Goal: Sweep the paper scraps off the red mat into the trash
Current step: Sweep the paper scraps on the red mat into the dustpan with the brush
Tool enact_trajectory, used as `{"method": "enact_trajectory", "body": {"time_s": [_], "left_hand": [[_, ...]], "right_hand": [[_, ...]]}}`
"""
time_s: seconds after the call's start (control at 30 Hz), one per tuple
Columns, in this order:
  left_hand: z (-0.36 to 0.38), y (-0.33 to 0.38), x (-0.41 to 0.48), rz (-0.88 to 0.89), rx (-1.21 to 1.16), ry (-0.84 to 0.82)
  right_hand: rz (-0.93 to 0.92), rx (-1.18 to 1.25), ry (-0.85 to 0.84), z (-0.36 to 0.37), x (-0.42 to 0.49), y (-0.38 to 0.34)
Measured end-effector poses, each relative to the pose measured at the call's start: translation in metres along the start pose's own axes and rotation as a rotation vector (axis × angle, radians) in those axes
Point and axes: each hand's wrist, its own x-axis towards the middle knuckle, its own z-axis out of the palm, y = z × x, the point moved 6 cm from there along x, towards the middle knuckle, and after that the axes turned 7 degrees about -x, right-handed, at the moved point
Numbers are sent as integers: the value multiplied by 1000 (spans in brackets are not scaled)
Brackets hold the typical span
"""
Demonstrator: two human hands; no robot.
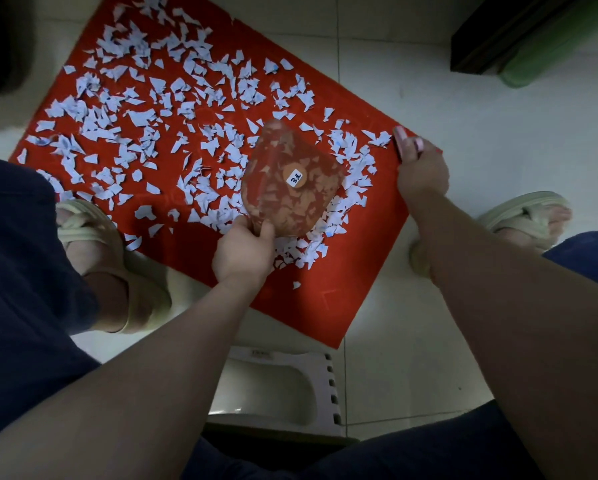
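Hands first: the left hand [243, 252] is curled round the near rim of a see-through orange dustpan [290, 181], thumb on top. The pan is tipped over the middle of the red mat [308, 306], its mouth pointing toward 12 o'clock. The right hand [422, 168] pinches the mat's edge at about 3 o'clock. Something pink shows at its fingertips, and I cannot tell whether that is nails or a small tool.

The mat lies at an angle on the pale tiled floor [429, 98]. Paper scraps [134, 109] cover most of it, thickly from the centre out to 9, 10 and 11 o'clock. A denser band is heaped round the dustpan from 2 to 5 o'clock. Only the corner toward 6 o'clock is mostly bare red, with one stray piece [296, 285] on it.

By my reading the job has barely begun: some gathering near the pan, but nearly all the scraps are on the mat. No trash bin is clearly in view, and the green shape [546, 60] at 1 o'clock is too cut off to name. A white stool [273, 386] sits at 6 o'clock between the knees.
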Motion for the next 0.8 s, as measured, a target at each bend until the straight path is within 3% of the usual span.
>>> {"method": "enact_trajectory", "body": {"time_s": [0.13,0.27,0.33,0.43,0.53,0.7,0.8], "left_hand": [[-4,-1,0,-16,-26,2],[-9,-3,0,-25,-32,3],[-12,-6,2,-36,-42,13],[-17,-10,3,-49,-44,26],[-21,-15,5,-47,-38,31],[-21,-17,9,-53,-30,38],[-19,-15,12,-57,-45,29]], "right_hand": [[-114,-140,112,2,-14,-20],[-90,-233,290,-16,-15,-25],[-47,-221,272,-22,-7,-22],[20,-158,88,-16,8,-15],[-15,-120,-2,-5,9,-20],[-180,-93,124,5,-6,-31],[-139,-156,244,-5,-9,-29]]}}
